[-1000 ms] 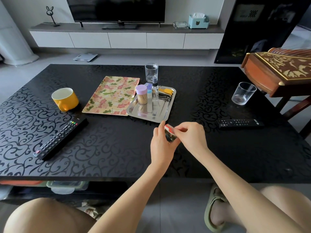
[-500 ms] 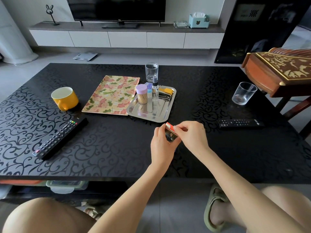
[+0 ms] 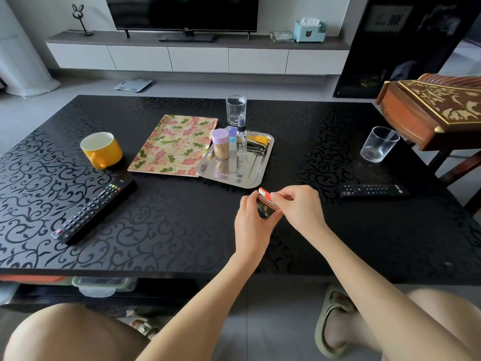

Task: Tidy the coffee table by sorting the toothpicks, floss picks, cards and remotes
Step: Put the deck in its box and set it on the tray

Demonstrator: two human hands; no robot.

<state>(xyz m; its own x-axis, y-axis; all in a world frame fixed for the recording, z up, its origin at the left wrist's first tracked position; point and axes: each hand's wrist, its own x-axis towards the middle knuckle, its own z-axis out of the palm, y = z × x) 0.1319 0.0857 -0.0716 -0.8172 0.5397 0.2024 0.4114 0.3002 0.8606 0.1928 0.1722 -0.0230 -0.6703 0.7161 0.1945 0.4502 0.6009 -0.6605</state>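
Observation:
Both hands hold a small stack of cards [image 3: 265,204] just above the black coffee table [image 3: 182,230], in front of the steel tray [image 3: 250,178]. My left hand [image 3: 251,222] grips the stack from below; my right hand [image 3: 299,207] pinches its red top edge. On the tray stand a toothpick jar [image 3: 220,144] with a lilac lid, a spray bottle [image 3: 241,136] and some small items at the back. A large black remote [image 3: 96,207] lies at the left. A slimmer remote [image 3: 372,191] lies at the right.
A floral tray [image 3: 174,144] lies left of the steel one, with a yellow mug [image 3: 101,149] further left. One glass [image 3: 236,109] stands behind the steel tray, another [image 3: 378,144] at the right. A wooden zither [image 3: 437,110] overhangs the table's right corner.
The hands have shifted slightly on the card stack, with the right fingers now pinching its top edge; nothing else has moved.

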